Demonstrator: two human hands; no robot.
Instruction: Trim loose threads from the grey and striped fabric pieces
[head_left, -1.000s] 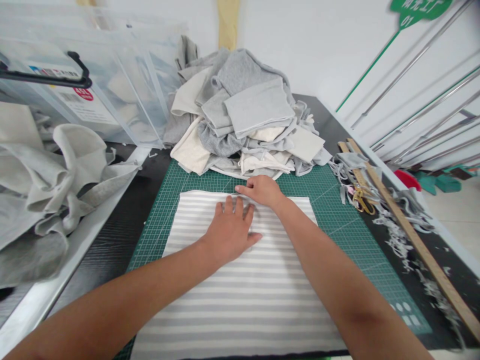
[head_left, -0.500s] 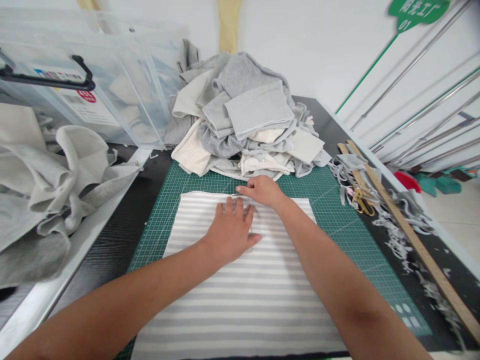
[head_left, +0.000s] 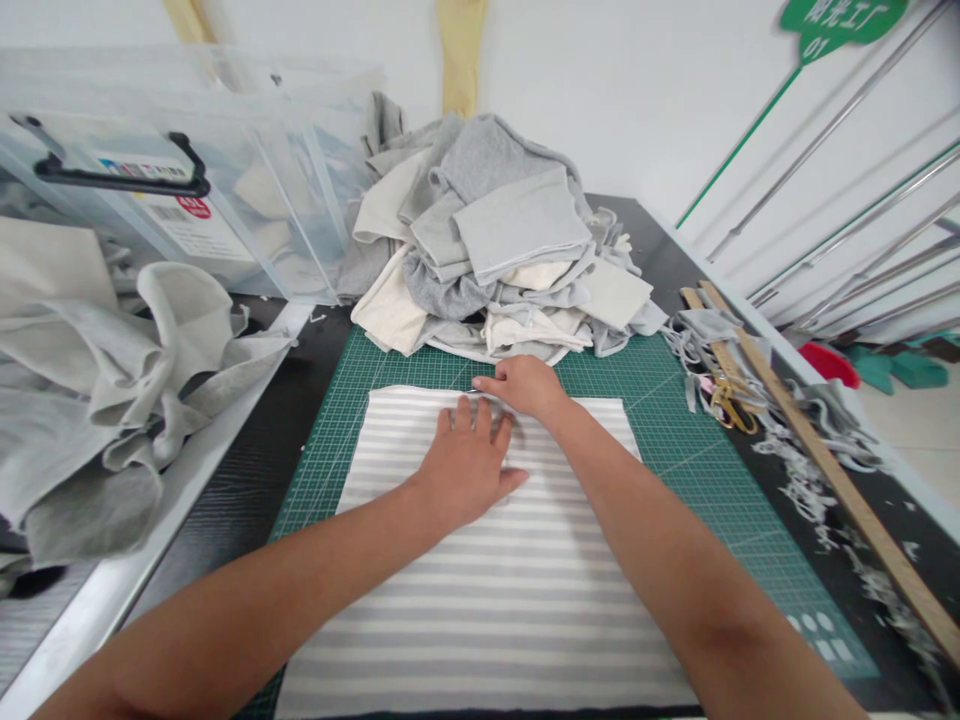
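Note:
A grey-and-white striped cloth lies flat on a green cutting mat. My left hand rests on the cloth near its far edge, palm down, with the fingers spread. Just beyond it, my right hand is at the cloth's far edge with its fingers curled closed. A short, thin sliver shows at its thumb tip, too small to name, and the rest of what it grips is hidden.
A heap of grey and cream fabric pieces sits behind the mat. Clear plastic bins and loose grey cloth are on the left. Gold-handled scissors, a wooden ruler and fabric scraps lie along the right.
The whole view has shifted slightly, so the scene sits a little further right and down. Both hands keep nearly the same place on the cloth; the left fingers look slightly more bent.

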